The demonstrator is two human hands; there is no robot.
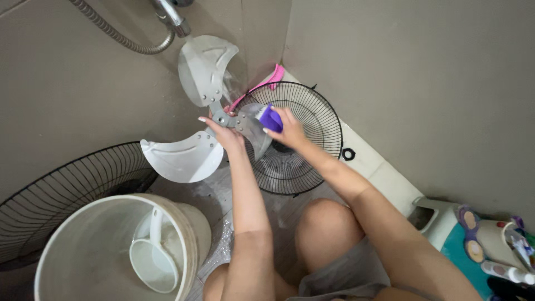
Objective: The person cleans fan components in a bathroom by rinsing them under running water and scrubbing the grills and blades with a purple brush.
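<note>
Against the left wall leans a black wire fan guard (pixel 67 192), its lower part hidden behind a white bucket (pixel 83 262) that stands at the bottom left. Inside the bucket lies a white dipper (pixel 153 262), handle pointing up. Above, a metal shower hose (pixel 120 36) curves down to a chrome tap (pixel 173 17).

Near the middle, a translucent grey fan blade (pixel 198 117) with three paddles is held up off the floor: one paddle points up toward the tap, one spreads left just above the bucket's rim, and the third lies under the hands, over the second guard. The left hand (pixel 223 131) grips the blade at its hub, fingers curled around the centre. The right hand (pixel 287 128) is closed on a purple scrubbing cloth (pixel 271 119) and presses it against the third paddle, just right of the hub.

Behind both hands a second black wire guard (pixel 304 145) leans in the corner, partly covered by the blade and the right forearm. A pink plastic piece (pixel 273 75) pokes out behind its upper edge. A small black ring (pixel 349 154) lies on the pale ledge just right of that guard.

The person's bare knee (pixel 323 228) rises below the guard. At far right a pale stool (pixel 440 220) stands beside a shelf of toiletry bottles (pixel 501 245).
</note>
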